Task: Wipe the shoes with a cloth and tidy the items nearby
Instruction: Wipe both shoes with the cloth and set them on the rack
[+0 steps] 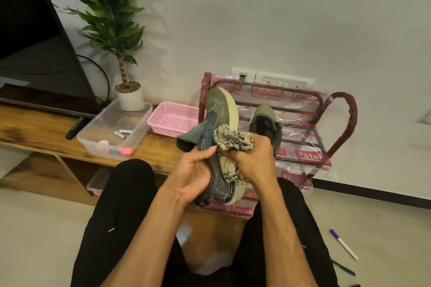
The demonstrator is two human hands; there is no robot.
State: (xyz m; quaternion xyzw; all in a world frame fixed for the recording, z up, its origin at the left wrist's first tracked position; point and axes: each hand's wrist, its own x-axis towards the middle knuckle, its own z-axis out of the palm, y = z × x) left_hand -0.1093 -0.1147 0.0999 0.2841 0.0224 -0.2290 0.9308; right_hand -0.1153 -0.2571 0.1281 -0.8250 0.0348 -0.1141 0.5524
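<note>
Shoe (220,109) sits upright in the left hand (194,176), toe up, in front of the rack (335,123). Left fingers wrap its heel end. Right hand (253,158) has its fingers closed on a bunched cloth (233,138) pressed to the shoe's side. A 2nd shoe (265,123) rests on the rack. Bin (93,140) and basket (173,119) sit on the desk (35,126); 2 pens lie on the floor: a white one (343,244) and a green one (345,268).
</note>
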